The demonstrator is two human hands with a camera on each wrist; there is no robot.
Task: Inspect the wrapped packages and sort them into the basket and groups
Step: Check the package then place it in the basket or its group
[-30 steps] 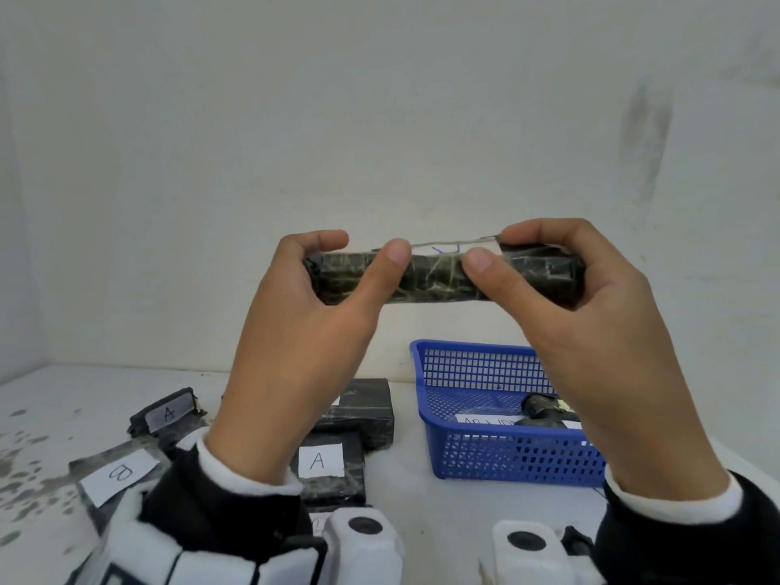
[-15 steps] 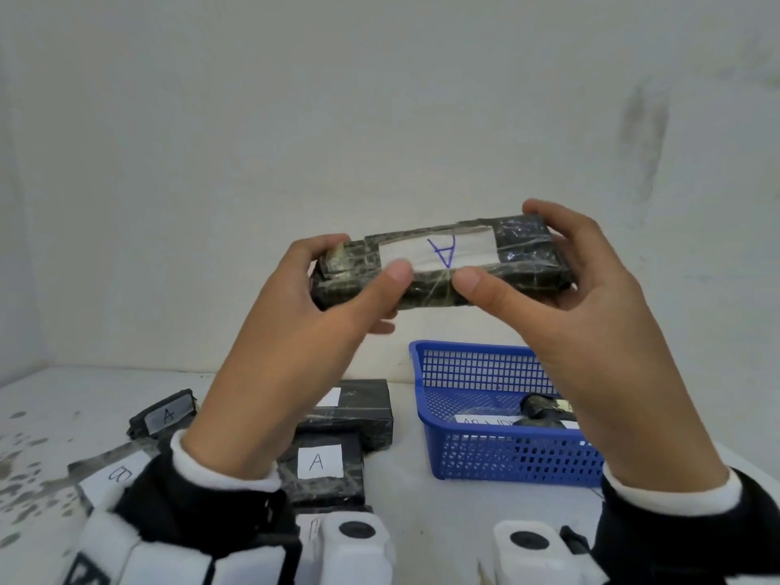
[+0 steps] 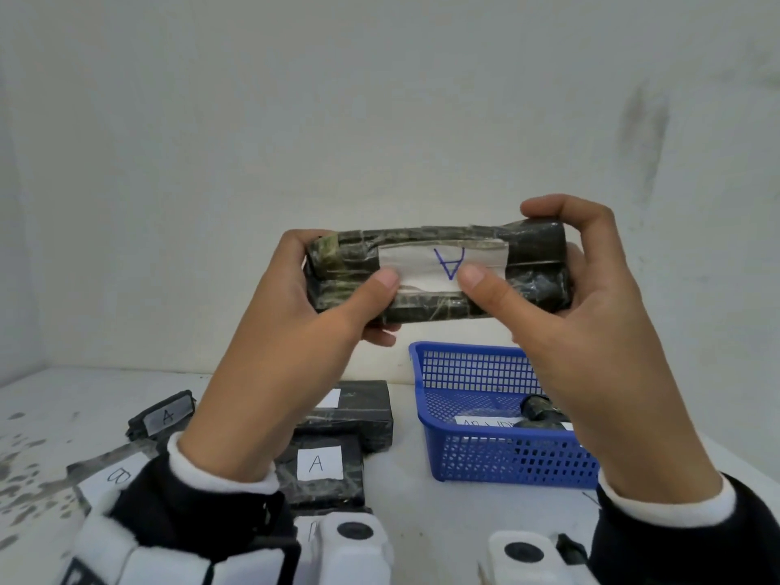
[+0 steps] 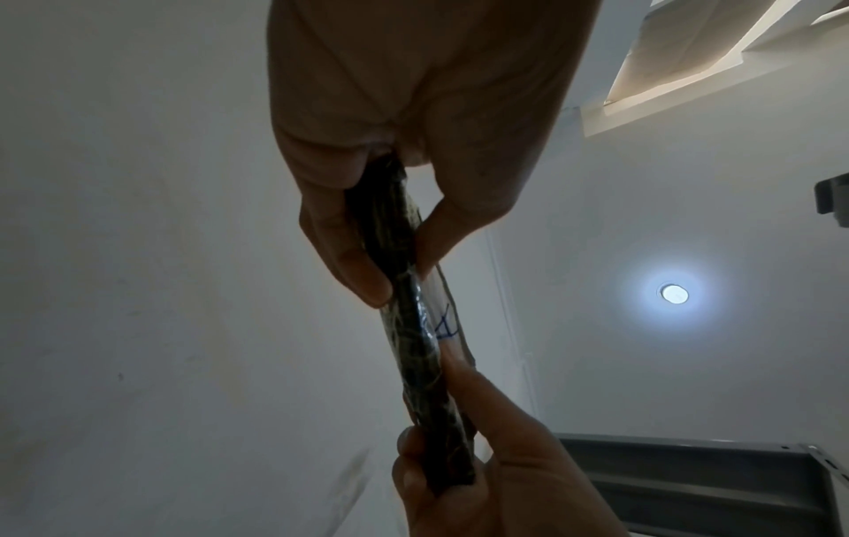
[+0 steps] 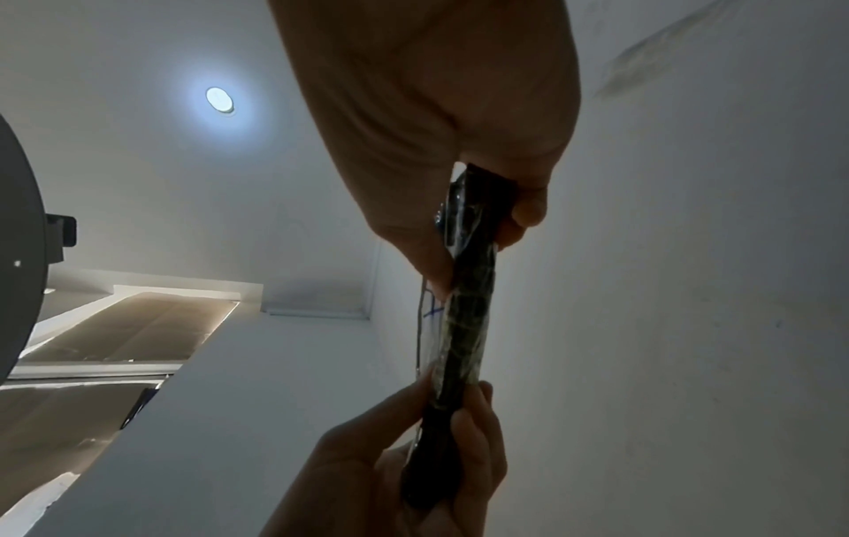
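I hold a flat package [image 3: 426,308] wrapped in dark film up in front of the wall, above the table. Its white label with a blue letter A [image 3: 449,263] faces me, upside down. My left hand [image 3: 337,268] grips its left end, thumb on the front and fingers behind. My right hand [image 3: 527,255] grips the right end the same way. The left wrist view shows the package [image 4: 404,327] edge-on, pinched by the left hand [image 4: 395,261]. The right wrist view shows the package [image 5: 468,319] pinched by the right hand [image 5: 478,239]. A blue basket [image 3: 485,458] stands below to the right.
Inside the basket lie a dark wrapped package [image 3: 540,409] and a white label. On the table to the left lie packages labelled A [image 3: 318,462], A [image 3: 164,415] and B [image 3: 114,475], plus one more [image 3: 363,409]. The wall stands close behind.
Both hands have turned the package from edge-on until its labelled face shows toward me. The grip at both ends stays.
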